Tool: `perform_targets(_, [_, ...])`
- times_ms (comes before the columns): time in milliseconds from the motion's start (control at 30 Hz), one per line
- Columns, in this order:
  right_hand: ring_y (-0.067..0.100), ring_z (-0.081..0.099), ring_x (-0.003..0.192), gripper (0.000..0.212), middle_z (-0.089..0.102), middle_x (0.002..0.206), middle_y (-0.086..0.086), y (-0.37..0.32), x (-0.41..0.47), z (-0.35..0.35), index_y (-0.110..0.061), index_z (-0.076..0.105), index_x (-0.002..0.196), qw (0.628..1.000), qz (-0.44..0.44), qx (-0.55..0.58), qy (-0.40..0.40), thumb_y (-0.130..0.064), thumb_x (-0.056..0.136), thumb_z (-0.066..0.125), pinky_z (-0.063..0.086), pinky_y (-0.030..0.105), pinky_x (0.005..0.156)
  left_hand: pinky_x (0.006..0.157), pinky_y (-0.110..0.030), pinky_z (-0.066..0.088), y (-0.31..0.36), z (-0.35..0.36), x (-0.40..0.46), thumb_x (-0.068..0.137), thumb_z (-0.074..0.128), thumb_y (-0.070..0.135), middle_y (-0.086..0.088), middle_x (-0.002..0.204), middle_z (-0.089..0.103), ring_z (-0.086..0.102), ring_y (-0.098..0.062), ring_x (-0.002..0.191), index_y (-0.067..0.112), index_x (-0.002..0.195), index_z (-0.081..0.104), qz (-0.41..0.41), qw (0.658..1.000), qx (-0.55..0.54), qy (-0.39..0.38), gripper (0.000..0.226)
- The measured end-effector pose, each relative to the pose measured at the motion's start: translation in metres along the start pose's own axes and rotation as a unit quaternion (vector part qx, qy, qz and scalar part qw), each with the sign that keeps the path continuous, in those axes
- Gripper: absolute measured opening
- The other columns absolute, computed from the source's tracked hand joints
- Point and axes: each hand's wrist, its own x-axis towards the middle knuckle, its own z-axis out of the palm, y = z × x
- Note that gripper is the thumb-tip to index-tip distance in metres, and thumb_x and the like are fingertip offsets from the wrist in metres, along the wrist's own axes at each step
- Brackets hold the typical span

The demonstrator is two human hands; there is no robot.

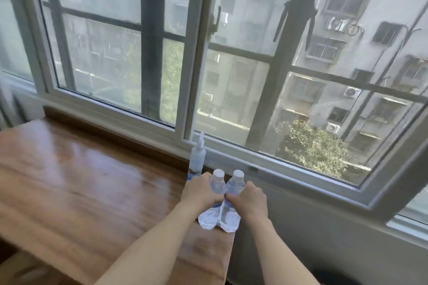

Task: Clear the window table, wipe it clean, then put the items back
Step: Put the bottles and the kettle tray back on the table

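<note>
- The person stands at the wooden surface (92,180) under the window (192,58), and I take the tall spray bottle (196,159) as my landmark.
- Just in front of the spray bottle are two water bottles, side by side and touching each other.
- The left hand (200,192) has its fingers curled round the left water bottle (215,190); the right hand (249,199) grips the right water bottle (232,194) in the same way.
- The bottoms of both bottles seem to rest near the right edge of the surface, but I cannot tell if they are lifted a little.
- One bottle in each hand lets the person move the pair together, I think.
- Left of the spray bottle the wood is shiny; whether the bottles are leaving or coming back, I cannot judge.
</note>
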Motion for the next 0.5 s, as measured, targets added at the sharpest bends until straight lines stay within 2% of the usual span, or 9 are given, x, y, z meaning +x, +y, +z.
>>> perform_targets(100, [0.029, 0.061, 0.090, 0.037, 0.067, 0.099, 0.007, -0.049, -0.013, 0.025, -0.015, 0.053, 0.091, 1.000, -0.017, 0.004, 0.004, -0.044, 0.076, 0.071, 0.042, 0.032, 0.072, 0.081, -0.031, 0.050, -0.039, -0.042, -0.003, 0.064, 0.070, 0.044, -0.002, 0.101, 0.070, 0.064, -0.027, 0.102, 0.024, 0.103, 0.061, -0.009, 1.000, 0.006, 0.015, 0.045])
perform_targets(200, [0.024, 0.052, 0.079, 0.041, 0.061, 0.087, 0.002, -0.096, -0.026, 0.054, -0.015, 0.054, 0.092, 0.999, -0.030, 0.011, 0.004, -0.048, 0.076, 0.073, 0.039, 0.032, 0.068, 0.081, -0.031, 0.046, -0.077, -0.082, -0.005, 0.069, 0.071, 0.042, -0.003, 0.105, 0.070, 0.063, -0.028, 0.106, 0.022, 0.106, 0.061, -0.024, 0.999, 0.025, 0.038, 0.044])
perform_targets(367, [0.024, 0.064, 0.086, 0.045, 0.061, 0.085, -0.001, -0.166, -0.038, 0.103, -0.015, 0.057, 0.093, 0.998, -0.050, 0.042, -0.006, -0.052, 0.074, 0.072, 0.046, 0.031, 0.069, 0.078, -0.030, 0.046, -0.139, -0.136, -0.004, 0.068, 0.072, 0.045, -0.001, 0.105, 0.069, 0.062, -0.025, 0.106, 0.024, 0.108, 0.062, -0.057, 0.996, 0.020, 0.073, 0.046])
perform_targets(500, [0.019, 0.056, 0.081, 0.047, 0.058, 0.086, -0.001, -0.214, -0.033, 0.130, -0.015, 0.054, 0.095, 0.996, -0.075, 0.037, -0.015, -0.053, 0.078, 0.074, 0.039, 0.030, 0.066, 0.076, -0.029, 0.047, -0.180, -0.172, 0.007, 0.065, 0.076, 0.049, 0.004, 0.102, 0.069, 0.063, -0.021, 0.101, 0.028, 0.107, 0.061, -0.069, 0.993, 0.014, 0.100, 0.049])
